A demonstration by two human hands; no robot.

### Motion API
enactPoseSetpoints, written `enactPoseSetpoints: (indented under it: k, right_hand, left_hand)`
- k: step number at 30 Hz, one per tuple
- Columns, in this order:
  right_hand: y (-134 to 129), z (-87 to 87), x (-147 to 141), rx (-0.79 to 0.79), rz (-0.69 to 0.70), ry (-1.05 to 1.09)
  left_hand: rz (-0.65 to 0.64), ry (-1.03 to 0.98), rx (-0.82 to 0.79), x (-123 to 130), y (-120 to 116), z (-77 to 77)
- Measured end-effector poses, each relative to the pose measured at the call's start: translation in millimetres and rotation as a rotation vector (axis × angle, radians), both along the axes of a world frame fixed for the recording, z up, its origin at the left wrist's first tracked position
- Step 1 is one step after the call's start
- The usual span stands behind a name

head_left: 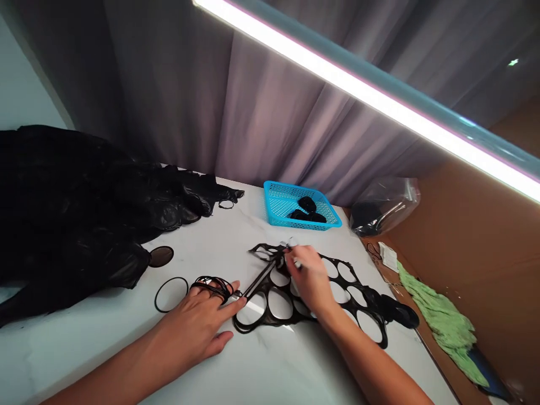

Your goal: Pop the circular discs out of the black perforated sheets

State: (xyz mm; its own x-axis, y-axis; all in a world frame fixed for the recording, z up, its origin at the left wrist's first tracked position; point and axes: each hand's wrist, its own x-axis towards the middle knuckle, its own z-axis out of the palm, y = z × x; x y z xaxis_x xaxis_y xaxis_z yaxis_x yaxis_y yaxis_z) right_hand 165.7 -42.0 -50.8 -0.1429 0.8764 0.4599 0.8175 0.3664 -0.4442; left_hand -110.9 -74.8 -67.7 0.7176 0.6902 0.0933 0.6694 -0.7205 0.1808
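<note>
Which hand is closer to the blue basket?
Right. The right hand is just in front of the blue basket; the left hand is farther away, to its front left.

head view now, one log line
left hand: black loops across; right hand: over holed black sheet; dark band: between hands; blue basket: black pieces inside

Looks like a small workroom: strip light (337,75) blazing over a white counter (50,343), black material (63,214) heaped up, curtain (261,112) behind.

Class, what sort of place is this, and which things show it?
Probably a small indoor workroom: a bright tube light shines above a white table, where black rings lie bunched at the left hand, near a heap of black material.
</note>
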Motion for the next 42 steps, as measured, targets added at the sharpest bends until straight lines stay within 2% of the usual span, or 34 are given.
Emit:
enactPoseSetpoints:
  k: [2,5,8,10,12,14,17,19,21,25,29,32,35,37,42]
  right_hand:
    - [8.0,12.1,24.9,-0.004,-0.173,0.105]
    - [4.4,27.4,48.0,-0.199,-0.189,0.38]
    - [-8.7,36.2,48.0,-0.446,-0.063,0.691]
    - [-17.0,40.5,39.7,-0.596,0.09,0.873]
    - [-24.2,45.3,29.5,-0.72,0.266,1.014]
    - [-30.9,50.8,20.8,-0.801,0.395,1.116]
    - [-38.9,57.8,14.4,-0.86,0.491,1.225]
    - [-40.2,59.9,15.9,-0.865,0.513,1.271]
    - [-37.4,59.6,21.6,-0.826,0.5,1.297]
    - [-26.4,55.8,38.6,-0.721,0.426,1.345]
    - [-19.9,53.0,49.4,-0.683,0.387,1.402]
    - [-16.0,49.9,52.0,-0.651,0.33,1.447]
    - [-9.0,42.5,53.0,-0.555,0.096,1.512]
    - [-3.3,35.2,53.4,-0.486,-0.027,1.569]
    - [4.4,20.0,52.2,-0.36,-0.033,1.628]
  left_hand:
    - [-0.003,-0.028,-0.01,-3.9,1.5,-2.1]
    - [0.002,-0.093,-0.067,-8.5,6.6,2.7]
    - [0.126,-0.224,-0.227,-6.6,15.8,20.2]
    - [0.243,-0.32,-0.421,0.6,22.9,38.5]
    - [0.302,-0.436,-0.644,13.0,29.3,58.7]
    - [0.266,-0.576,-0.851,29.2,35.0,76.2]
    - [0.107,-0.688,-1.112,56.1,42.4,91.4]
    - [0.006,-0.693,-1.237,73.6,46.9,95.2]
    - [-0.043,-0.69,-1.295,89.8,51.0,97.6]
    - [-0.018,-0.732,-1.257,116.3,57.8,103.6]
    - [0.02,-0.799,-1.268,134.1,63.4,105.4]
    - [0.096,-0.893,-1.35,141.9,69.0,102.1]
    - [0.244,-1.051,-1.387,145.1,75.9,99.6]
    - [0.288,-1.175,-1.427,144.8,79.9,100.5]
    - [0.118,-1.42,-1.681,138.5,81.8,106.6]
